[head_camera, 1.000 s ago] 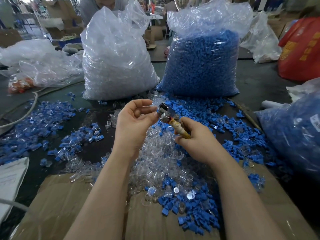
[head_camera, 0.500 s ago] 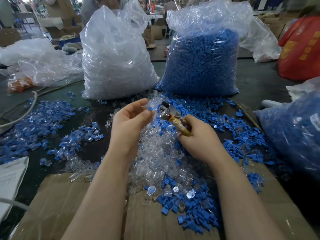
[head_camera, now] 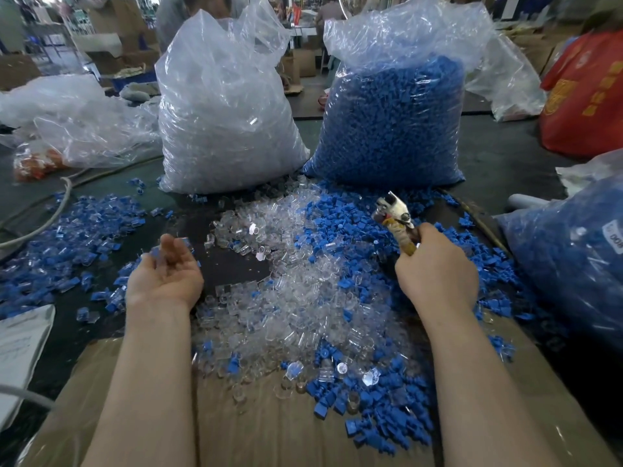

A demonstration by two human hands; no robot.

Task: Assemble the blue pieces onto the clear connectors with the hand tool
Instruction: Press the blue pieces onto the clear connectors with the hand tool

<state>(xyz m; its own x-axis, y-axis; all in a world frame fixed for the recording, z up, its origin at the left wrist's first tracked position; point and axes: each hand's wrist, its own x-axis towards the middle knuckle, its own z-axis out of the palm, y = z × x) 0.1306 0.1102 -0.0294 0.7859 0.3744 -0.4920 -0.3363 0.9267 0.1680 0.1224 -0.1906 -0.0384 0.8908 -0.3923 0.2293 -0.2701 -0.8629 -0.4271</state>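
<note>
Pliers-type metal hand tool with taped handle [head_camera: 397, 220] sits gripped in right hand [head_camera: 436, 274], nose pointing up-left; left hand [head_camera: 165, 274] lies palm-up, fingers relaxed. Loose clear plastic connectors [head_camera: 286, 281] heaped between them, small blue plastic pieces [head_camera: 340, 227] nearer the right.

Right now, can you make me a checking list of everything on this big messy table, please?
Surface: dark table, with flat cardboard along the near edge.
Job's things: loose clear connectors heaped in the middle; loose blue pieces scattered around them; joined blue-and-clear parts piled at left.
Clutter: bag of clear connectors, bag of blue pieces, another blue-filled bag at right, paper at left.
Hands: left hand open, palm up, over the left pile; right hand grips the hand tool.
Cables: a pale cable curves at far left.
Surroundings: red bag, boxes behind.
</note>
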